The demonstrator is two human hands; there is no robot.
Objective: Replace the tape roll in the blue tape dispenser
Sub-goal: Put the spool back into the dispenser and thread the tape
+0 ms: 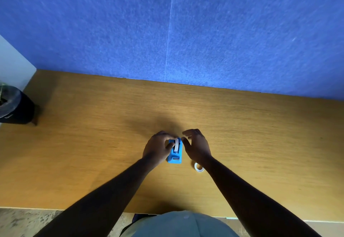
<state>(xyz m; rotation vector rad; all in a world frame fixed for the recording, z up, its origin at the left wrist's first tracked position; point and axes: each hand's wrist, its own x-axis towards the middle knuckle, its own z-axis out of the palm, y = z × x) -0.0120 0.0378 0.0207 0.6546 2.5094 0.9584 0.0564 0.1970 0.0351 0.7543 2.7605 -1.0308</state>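
The blue tape dispenser [175, 155] stands in the middle of the wooden desk [93, 153], its cutter end toward me. A whitish tape roll [176, 144] sits upright in its cradle. My left hand [158, 148] wraps the dispenser's left side, fingers pinched on the roll. My right hand [197, 145] hovers just right of the dispenser, fingers spread, holding nothing. A second clear tape roll [198, 167] lies flat on the desk beside my right wrist, partly hidden by it.
A blue felt partition [186, 32] rises along the desk's far edge. A black pot with a plant [14, 104] stands at the desk's left end. The desk's front edge runs just above my lap.
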